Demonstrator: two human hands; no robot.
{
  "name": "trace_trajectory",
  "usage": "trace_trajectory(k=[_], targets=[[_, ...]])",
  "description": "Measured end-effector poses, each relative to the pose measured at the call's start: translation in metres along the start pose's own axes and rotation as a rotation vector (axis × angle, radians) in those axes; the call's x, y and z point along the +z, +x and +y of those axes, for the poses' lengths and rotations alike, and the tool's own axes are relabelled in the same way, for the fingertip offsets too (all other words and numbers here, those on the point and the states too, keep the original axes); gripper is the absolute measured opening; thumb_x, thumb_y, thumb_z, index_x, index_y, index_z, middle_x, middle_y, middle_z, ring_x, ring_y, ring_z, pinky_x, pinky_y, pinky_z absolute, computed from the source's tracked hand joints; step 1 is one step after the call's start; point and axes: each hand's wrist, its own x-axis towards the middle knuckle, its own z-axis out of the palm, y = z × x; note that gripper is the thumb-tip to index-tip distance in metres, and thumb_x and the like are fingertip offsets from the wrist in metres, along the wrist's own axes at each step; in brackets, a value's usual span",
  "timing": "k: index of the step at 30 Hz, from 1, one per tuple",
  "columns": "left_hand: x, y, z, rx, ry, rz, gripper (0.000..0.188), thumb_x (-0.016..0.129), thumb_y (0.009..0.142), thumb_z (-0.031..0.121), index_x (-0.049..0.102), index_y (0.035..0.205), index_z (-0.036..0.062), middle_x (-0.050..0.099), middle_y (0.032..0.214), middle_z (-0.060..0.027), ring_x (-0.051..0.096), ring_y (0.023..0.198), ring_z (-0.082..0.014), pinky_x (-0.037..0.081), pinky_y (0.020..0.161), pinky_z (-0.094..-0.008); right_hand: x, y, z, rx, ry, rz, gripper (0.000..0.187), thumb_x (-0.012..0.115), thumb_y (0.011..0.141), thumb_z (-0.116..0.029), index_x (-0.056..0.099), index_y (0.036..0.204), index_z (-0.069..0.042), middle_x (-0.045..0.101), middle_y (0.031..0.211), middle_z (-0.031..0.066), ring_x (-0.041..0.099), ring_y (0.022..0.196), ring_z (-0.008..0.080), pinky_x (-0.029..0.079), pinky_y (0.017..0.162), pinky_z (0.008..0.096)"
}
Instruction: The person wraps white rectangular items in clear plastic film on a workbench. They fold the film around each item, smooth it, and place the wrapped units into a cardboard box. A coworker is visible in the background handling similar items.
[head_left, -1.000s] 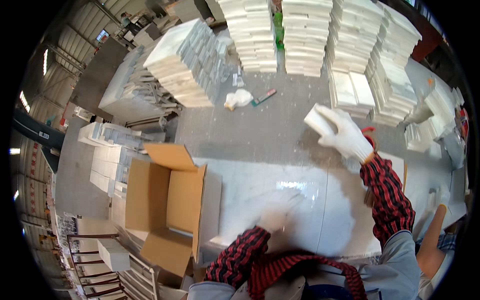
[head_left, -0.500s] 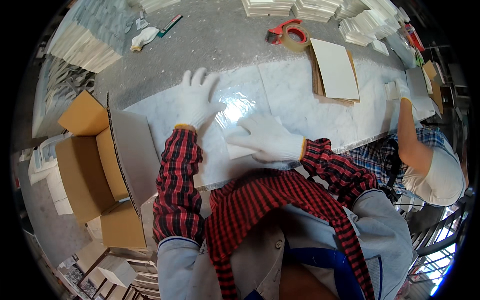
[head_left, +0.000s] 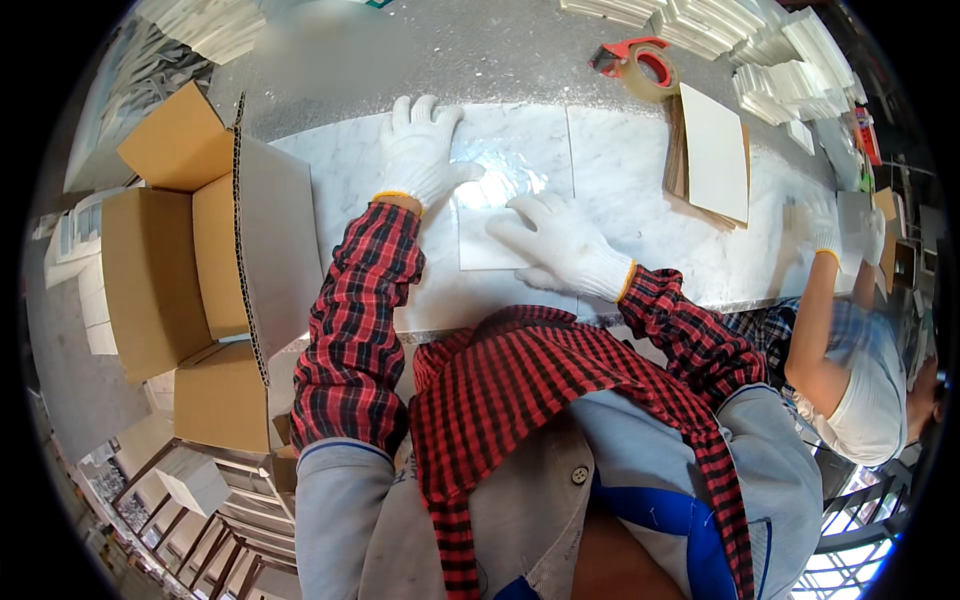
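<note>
- Left hand (head_left: 420, 150): white glove, fingers spread flat, palm down on the upper left corner of the tile (head_left: 510, 195).
- Right hand (head_left: 562, 243): white glove, fingers splayed flat, pressing the tile's lower right part.
- Tile: pale, glossy, lying flat on the marble counter (head_left: 640, 190), mid-counter, right in front of the person.
- Open cardboard box (head_left: 190, 260) at the counter's left edge.
- Tape roll (head_left: 648, 70) and a white sheet (head_left: 715, 150) on cardboard, far right.
- Co-worker's gloved hand (head_left: 822, 225) at the right end.
</note>
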Motion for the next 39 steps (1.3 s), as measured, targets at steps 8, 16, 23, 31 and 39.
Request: trace_trajectory(k=[8, 16, 23, 31, 39], targets=[[0.004, 0.000, -0.003, 0.005, -0.013, 0.033, 0.085, 0.088, 0.071, 0.057, 0.062, 0.141, 0.0159, 0.056, 0.146, -0.0158, 0.043, 0.141, -0.0400, 0.038, 0.117, -0.0492, -0.004, 0.017, 0.009, -0.068, -0.002, -0.093, 0.045, 0.071, 0.080, -0.020, 0.065, 0.125, -0.017, 0.059, 0.113, 0.0145, 0.061, 0.107, 0.0358, 0.050, 0.090, 0.0492], [-0.013, 0.004, -0.005, -0.015, -0.037, -0.052, 0.073, 0.089, 0.070, 0.044, 0.068, 0.134, 0.0141, 0.066, 0.135, -0.0132, 0.051, 0.134, -0.0369, 0.041, 0.113, -0.0468, 0.000, 0.014, 0.010, -0.047, -0.011, -0.046, 0.038, 0.070, 0.083, -0.023, 0.067, 0.121, -0.019, 0.061, 0.115, 0.0147, 0.061, 0.109, 0.0360, 0.048, 0.093, 0.0508], [-0.029, 0.030, 0.011, -0.108, -0.003, -0.434, 0.045, 0.085, 0.076, 0.038, 0.075, 0.111, 0.0111, 0.074, 0.115, -0.0140, 0.062, 0.114, -0.0361, 0.049, 0.099, -0.0465, 0.005, 0.011, 0.012, -0.046, 0.013, -0.042, 0.050, 0.075, 0.080, -0.024, 0.063, 0.128, -0.021, 0.059, 0.119, 0.0138, 0.059, 0.113, 0.0359, 0.047, 0.095, 0.0497], [0.014, -0.013, -0.007, 0.180, -0.316, 0.060, 0.022, 0.068, 0.093, 0.024, 0.069, 0.104, 0.0056, 0.072, 0.097, -0.0154, 0.065, 0.100, -0.0388, 0.050, 0.093, -0.0476, -0.015, 0.006, 0.014, 0.045, 0.224, 0.013, 0.063, 0.077, 0.079, -0.025, 0.062, 0.140, -0.019, 0.053, 0.144, 0.0187, 0.050, 0.134, 0.0432, 0.044, 0.109, 0.0543], [-0.025, -0.074, 0.029, -0.320, -1.281, -0.077, 0.010, 0.073, 0.093, 0.007, 0.065, 0.099, 0.0032, 0.070, 0.088, -0.0140, 0.072, 0.093, -0.0232, 0.055, 0.085, -0.0363, -0.039, 0.040, 0.074, 0.245, 0.243, -0.315, 0.053, 0.076, 0.085, -0.028, 0.068, 0.136, -0.017, 0.067, 0.133, 0.0188, 0.067, 0.119, 0.0359, 0.056, 0.099, 0.0461]])
